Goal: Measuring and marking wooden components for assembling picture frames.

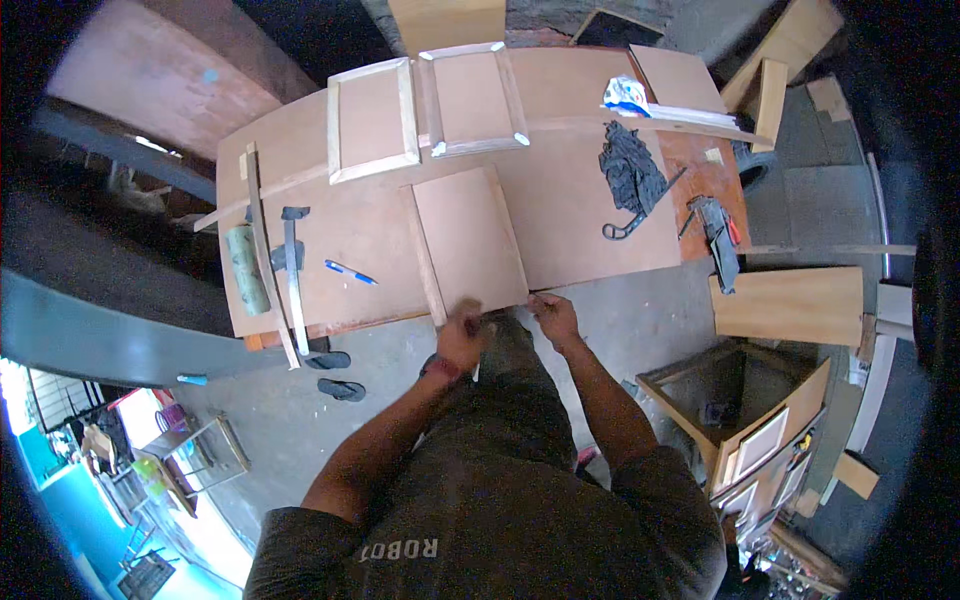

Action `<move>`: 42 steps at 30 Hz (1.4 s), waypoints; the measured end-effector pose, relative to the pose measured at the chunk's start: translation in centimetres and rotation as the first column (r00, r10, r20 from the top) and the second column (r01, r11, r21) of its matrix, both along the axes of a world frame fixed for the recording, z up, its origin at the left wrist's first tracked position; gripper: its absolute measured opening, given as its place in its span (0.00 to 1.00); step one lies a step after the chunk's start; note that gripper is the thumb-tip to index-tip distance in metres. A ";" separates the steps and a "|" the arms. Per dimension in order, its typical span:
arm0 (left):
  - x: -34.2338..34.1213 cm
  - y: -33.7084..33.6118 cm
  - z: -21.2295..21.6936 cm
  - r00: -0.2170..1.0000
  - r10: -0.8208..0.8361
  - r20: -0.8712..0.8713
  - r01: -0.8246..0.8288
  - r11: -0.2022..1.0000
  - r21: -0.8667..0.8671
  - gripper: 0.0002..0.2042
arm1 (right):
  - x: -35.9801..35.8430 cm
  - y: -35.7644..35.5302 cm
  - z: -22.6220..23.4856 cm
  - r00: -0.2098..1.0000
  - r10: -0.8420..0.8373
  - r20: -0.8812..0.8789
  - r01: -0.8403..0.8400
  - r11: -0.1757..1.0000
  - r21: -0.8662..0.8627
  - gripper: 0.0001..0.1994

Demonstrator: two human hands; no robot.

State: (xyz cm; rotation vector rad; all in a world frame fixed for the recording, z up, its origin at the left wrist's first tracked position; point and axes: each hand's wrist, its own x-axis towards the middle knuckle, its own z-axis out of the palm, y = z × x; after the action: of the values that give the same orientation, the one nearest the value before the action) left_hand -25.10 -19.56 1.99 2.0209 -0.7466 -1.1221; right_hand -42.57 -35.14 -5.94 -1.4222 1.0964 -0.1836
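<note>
Both hands meet at the near edge of the workbench (300, 215), where a plywood panel (470, 240) lies with its lower end at the brink. The left hand (462, 338) is closed on the panel's near left corner; the right hand (553, 315) pinches its near right corner. Bare bench lies left toward the blue pen (350, 272).

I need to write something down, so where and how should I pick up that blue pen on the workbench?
Pinch the blue pen around the middle of its barrel, coming straight down from above. It lies flat and alone on the bare plywood benchtop, angled with one end toward the flat board, so both long sides look free for fingertips. The left hand is nearer.
</note>
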 end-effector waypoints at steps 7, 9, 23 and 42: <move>-2.6 3.2 -3.4 0.979 0.084 -0.183 -0.054 0.985 0.166 0.27 | 1.4 -0.5 0.9 0.999 0.011 -0.037 -0.005 0.988 0.157 0.11; -3.6 2.3 -5.2 0.979 0.036 -0.199 -0.001 0.984 0.175 0.27 | -0.8 -1.3 -2.9 0.997 0.037 0.067 -0.043 0.995 0.088 0.12; -4.9 -2.6 -10.1 0.484 0.528 -0.698 -0.525 0.813 0.251 0.11 | 2.0 -5.6 2.9 0.776 0.618 -0.127 -0.631 0.764 -0.138 0.14; -6.0 -4.3 -7.8 0.193 0.650 -0.735 -0.709 0.610 0.354 0.13 | 1.3 -5.1 3.9 0.804 0.594 -0.030 -0.558 0.736 -0.383 0.14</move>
State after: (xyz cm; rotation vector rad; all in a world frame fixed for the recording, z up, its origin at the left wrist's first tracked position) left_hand -31.07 -23.85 -5.79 1.1950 0.6148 -1.2162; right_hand -41.27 -40.24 -2.08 -2.0193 0.5010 -0.0055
